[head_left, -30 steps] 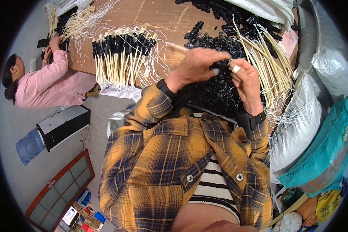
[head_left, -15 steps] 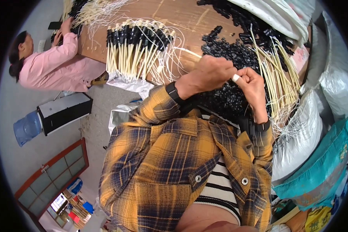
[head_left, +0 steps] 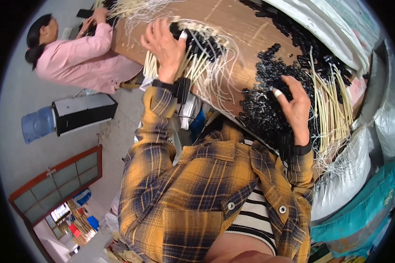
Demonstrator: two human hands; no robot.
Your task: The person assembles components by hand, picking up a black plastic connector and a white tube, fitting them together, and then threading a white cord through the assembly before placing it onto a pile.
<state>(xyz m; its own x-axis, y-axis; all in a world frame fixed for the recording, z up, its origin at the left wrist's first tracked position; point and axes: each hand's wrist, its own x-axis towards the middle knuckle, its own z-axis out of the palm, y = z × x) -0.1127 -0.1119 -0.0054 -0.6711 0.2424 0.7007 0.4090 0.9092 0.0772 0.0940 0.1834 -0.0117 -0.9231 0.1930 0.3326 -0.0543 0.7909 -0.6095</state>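
Observation:
My left hand (head_left: 164,48) is spread open over a row of cream rods with black sockets and thin white cords (head_left: 204,65), covering part of the row. White wrapping shows on its thumb. Over a heap of small glossy black pieces (head_left: 261,111), my right hand (head_left: 295,107) hovers or rests with thumb and index finger apart; its other fingers are partly hidden. This thumb also wears a white band. Beside the right hand lies a bunch of loose cream rods (head_left: 335,109) with tangled white cords at the near end.
Black tubular parts (head_left: 289,33) lie along the far right of the wooden table (head_left: 245,30). White sacks (head_left: 342,179) and a teal sack (head_left: 360,215) crowd the right side. At far left, a person in pink (head_left: 74,57) handles parts at the table.
My hands were close together over the black heap, a pale rod at the left one. They have parted: the left has moved left onto the row of rods and opened; the right's fingers have spread.

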